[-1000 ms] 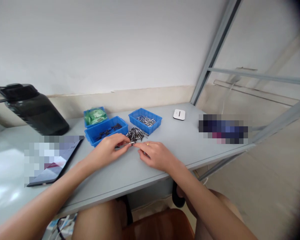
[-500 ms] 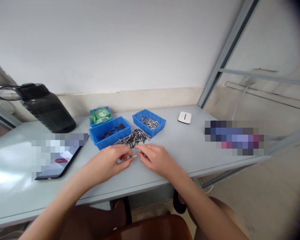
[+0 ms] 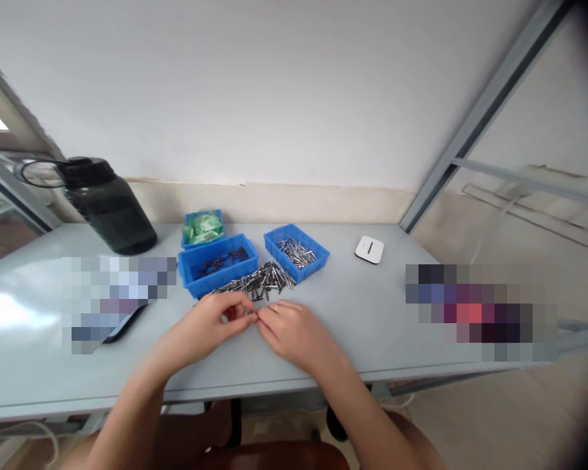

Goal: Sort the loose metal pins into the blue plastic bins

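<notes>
My left hand (image 3: pixel 220 321) and my right hand (image 3: pixel 289 331) meet fingertip to fingertip just in front of a loose pile of metal pins (image 3: pixel 269 277). Thumb and index finger of the left pinch a small item, mostly hidden. The right hand's fingers are pressed together at the same spot; what they hold cannot be made out. Behind the pile stand a blue bin (image 3: pixel 220 277) with dark screw-like pieces and, to its right, another blue bin (image 3: pixel 304 274) with silver pins. A smaller blue bin (image 3: pixel 191 245) holds green packets.
A dark bottle (image 3: pixel 115 215) stands at the back left, with a blurred-out tablet (image 3: pixel 127 313) before it. At the right lie a white square device (image 3: pixel 370 250) and a pixelated object (image 3: pixel 470 310). The desk's front edge (image 3: pixel 225 395) runs below my hands.
The camera view has shifted. My fingertips have come closer together, and the thin light piece that showed between them is now mostly covered.
</notes>
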Available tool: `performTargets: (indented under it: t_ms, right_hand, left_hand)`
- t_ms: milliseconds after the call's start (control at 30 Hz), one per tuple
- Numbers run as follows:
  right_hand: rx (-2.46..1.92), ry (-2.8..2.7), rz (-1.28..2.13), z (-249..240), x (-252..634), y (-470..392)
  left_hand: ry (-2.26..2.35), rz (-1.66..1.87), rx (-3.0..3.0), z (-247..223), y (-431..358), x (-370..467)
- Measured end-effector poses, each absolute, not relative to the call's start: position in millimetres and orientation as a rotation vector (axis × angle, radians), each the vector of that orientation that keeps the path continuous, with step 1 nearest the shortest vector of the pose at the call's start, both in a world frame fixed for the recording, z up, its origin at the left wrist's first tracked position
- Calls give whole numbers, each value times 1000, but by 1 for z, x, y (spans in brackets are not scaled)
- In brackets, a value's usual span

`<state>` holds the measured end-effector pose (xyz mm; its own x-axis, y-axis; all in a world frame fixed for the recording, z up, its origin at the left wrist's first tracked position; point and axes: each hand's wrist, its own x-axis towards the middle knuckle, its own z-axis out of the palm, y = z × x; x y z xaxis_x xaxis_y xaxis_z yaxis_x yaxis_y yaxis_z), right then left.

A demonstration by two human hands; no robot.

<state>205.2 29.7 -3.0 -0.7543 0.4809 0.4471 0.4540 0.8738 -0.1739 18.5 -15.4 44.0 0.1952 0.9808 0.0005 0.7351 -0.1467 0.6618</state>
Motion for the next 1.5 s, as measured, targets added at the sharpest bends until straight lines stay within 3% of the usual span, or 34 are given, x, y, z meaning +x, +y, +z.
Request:
performTargets:
  t_ms: [267, 667, 1000, 1500]
  right_hand:
    - [-734, -2486, 83, -4, 203, 33]
    - [-869, -2212, 557, 1, 223, 26]
    - [-903, -2278, 387, -5, 213, 31]
    - [-752, -2507, 179, -8, 211, 31]
  left_hand:
    - [1559, 918, 1868, 34, -14, 27]
    - [1673, 1018, 1811, 22, -14, 45]
    - [1709, 1008, 2021, 19, -20, 44]
    - [1658, 1275, 1893, 12, -26, 44]
